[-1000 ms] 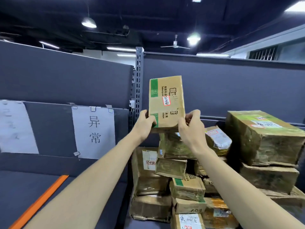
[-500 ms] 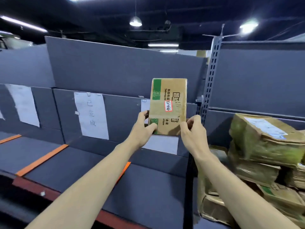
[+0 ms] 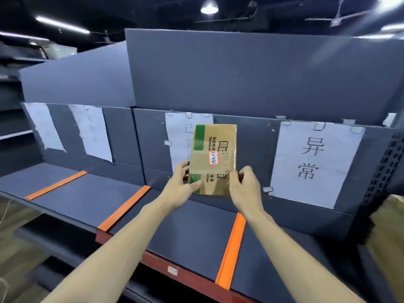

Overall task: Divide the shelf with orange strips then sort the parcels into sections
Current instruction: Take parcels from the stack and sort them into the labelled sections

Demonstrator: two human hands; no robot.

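I hold a flat brown cardboard parcel [image 3: 213, 159] upright in front of me, with a green band and a small red-edged label on its face. My left hand [image 3: 182, 188] grips its lower left corner and my right hand [image 3: 244, 189] grips its lower right edge. Below it lies the dark grey shelf [image 3: 192, 226], split by three orange strips: one at the left [image 3: 55, 185], one in the middle [image 3: 124, 208] and one at the right [image 3: 230, 251]. The parcel hangs above the section between the middle and right strips.
White paper signs hang on the shelf's back wall: two at the left [image 3: 89, 132], one behind the parcel [image 3: 179, 136], one with large characters at the right [image 3: 314, 162]. A perforated upright post [image 3: 382, 169] stands at the right edge, blurred brown parcels [image 3: 387, 237] beyond it.
The view and both hands have swung left, away from the parcel pile. The parcel now hangs before the divided shelf, over the section left of the big-character sign.
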